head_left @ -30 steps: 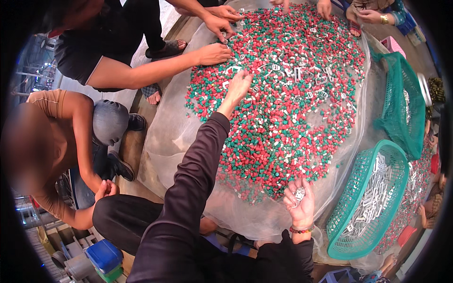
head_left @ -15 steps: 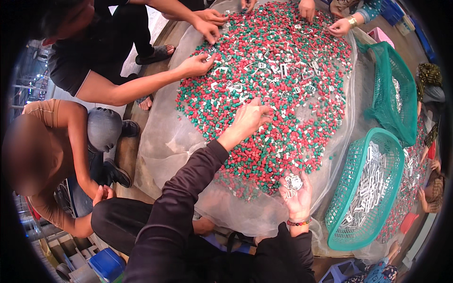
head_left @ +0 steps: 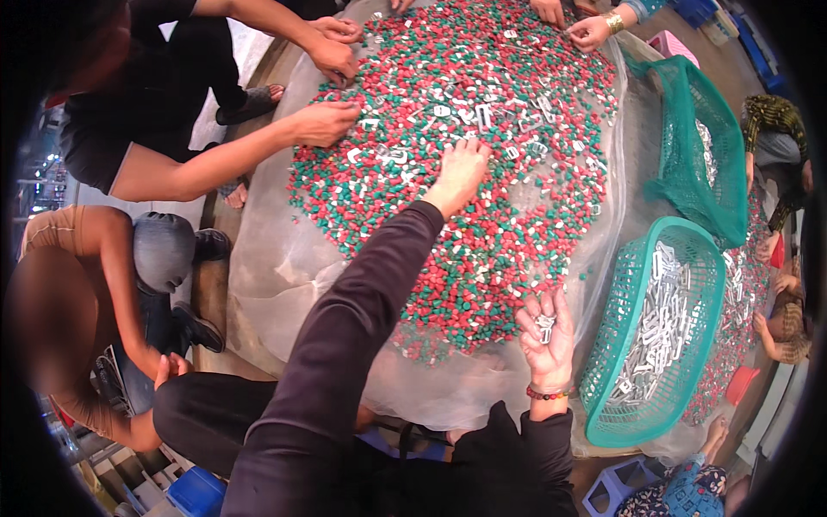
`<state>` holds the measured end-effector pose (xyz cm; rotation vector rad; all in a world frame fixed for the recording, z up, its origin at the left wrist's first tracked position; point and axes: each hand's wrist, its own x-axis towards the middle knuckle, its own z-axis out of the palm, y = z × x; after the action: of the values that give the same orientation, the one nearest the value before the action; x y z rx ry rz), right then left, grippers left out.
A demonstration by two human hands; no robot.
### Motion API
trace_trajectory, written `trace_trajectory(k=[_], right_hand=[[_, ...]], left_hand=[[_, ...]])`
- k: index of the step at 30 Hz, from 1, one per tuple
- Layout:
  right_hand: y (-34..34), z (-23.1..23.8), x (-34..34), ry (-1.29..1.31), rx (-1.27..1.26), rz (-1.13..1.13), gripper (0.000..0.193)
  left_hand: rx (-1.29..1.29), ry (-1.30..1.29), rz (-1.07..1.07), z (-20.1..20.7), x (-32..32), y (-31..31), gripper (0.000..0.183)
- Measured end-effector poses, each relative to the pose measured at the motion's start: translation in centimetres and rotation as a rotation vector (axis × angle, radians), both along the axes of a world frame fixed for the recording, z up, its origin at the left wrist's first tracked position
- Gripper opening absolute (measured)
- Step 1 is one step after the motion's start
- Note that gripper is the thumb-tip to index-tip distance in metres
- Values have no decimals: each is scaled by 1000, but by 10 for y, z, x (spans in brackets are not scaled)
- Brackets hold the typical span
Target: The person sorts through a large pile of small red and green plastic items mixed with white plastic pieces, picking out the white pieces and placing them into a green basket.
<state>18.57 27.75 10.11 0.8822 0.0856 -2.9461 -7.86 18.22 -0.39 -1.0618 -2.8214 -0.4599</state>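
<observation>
A wide heap of small red, green and white pellets point(head_left: 482, 267) lies on a translucent sheet, with flat silver-white buckle-like pieces point(head_left: 483, 117) scattered through its upper middle. My left hand point(head_left: 461, 177) reaches palm down over the middle of the heap. Its fingers are bent down together among the pellets, and their tips are hidden. Lower right, my right hand point(head_left: 547, 340) is turned palm up above the heap's near edge. Its fingers curl round a few small silver-white buckles point(head_left: 544, 327) lying in the palm. A beaded bracelet circles that wrist.
To the right stands a green plastic basket point(head_left: 594, 414) holding many silver-white metal pieces. Behind it is another basket draped with green netting point(head_left: 680, 185). Co-workers' hands point(head_left: 327, 123) work along the heap's left and far edges. A person sits at the left. Translucent sheet point(head_left: 267, 284) surrounds the heap.
My left hand has moved farther into the heap, toward the scattered buckles. My right hand's fingers have curled more round its pieces. The whole view has shifted slightly.
</observation>
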Motion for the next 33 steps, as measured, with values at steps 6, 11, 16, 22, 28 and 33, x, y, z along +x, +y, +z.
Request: trace_trajectory(k=[6,11,16,22,28,33], right_hand=[[1,-14,24,-77,-3,17,35],[3,-12,28,-96,5,19,34],[12,-6,32,-138,67,13,32],[19,-11,41,-95,39,-26,32],[20,-23,39,44,-118,-149,26],[28,-32,37,36,-94,-216,36]], left_hand=[[142,-93,-188,11,4,-10,12],[239,-219,27,26,-23,29,21],[-112,-294,-34,37,-41,45,24],[74,-309,-271,19,-45,58,29],[-40,-40,-275,6,-28,44,22],[195,-507,-437,98,29,42,12]])
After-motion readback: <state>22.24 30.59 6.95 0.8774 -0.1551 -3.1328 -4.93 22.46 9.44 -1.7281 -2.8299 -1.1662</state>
